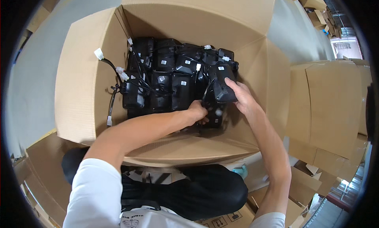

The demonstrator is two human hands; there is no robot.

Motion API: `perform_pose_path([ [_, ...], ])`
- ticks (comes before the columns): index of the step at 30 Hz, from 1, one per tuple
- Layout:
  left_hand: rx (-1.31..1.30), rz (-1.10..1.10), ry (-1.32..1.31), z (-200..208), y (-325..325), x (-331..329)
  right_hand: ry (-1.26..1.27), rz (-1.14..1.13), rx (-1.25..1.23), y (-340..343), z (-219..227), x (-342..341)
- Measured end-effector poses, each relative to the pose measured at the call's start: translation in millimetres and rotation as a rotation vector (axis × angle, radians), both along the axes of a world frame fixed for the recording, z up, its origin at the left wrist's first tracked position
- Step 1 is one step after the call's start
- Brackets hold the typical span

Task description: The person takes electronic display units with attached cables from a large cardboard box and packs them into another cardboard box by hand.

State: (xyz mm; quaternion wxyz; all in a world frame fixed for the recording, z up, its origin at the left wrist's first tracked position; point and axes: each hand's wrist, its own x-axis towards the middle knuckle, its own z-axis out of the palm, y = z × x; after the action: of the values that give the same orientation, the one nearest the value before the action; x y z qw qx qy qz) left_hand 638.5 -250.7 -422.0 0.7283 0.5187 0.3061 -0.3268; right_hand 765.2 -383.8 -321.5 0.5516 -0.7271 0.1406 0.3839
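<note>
A big open cardboard box [169,149] stands in front of me, holding rows of black rectangular plastic units [182,90] with small white labels. Black cables with white connectors [122,73] trail over them, some hanging across the box's left wall. My right hand [244,97] grips one black unit [223,84] by its right edge, tilted above the others at the right side. Lower and to its left, my left hand [197,111] reaches in with curled fingers at a black cable [207,92] beside that unit. Its fingertips are partly hidden, so the hold there is hard to make out.
The box's left flap [81,78] folds outward over the grey floor [37,86]. A closed carton [327,105] stands to the right, with torn cardboard [312,178] below it. My knees are against the near side. More boxes [316,11] lie far right.
</note>
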Motion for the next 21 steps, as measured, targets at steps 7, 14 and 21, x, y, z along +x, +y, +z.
perform_pose_path([
  [7, 0.977, -0.952, -0.555, 69, 102, 11, 0.291, 0.188, 0.157, -22, -57, -20],
  [14, 1.521, -1.107, -1.088, 54, 78, -46, 0.239, 0.282, 0.088, -23, -82, -52],
  [21, 1.773, -1.008, -1.101, -3, 90, -28, -0.09, 0.341, -0.198, -3, -132, -43],
])
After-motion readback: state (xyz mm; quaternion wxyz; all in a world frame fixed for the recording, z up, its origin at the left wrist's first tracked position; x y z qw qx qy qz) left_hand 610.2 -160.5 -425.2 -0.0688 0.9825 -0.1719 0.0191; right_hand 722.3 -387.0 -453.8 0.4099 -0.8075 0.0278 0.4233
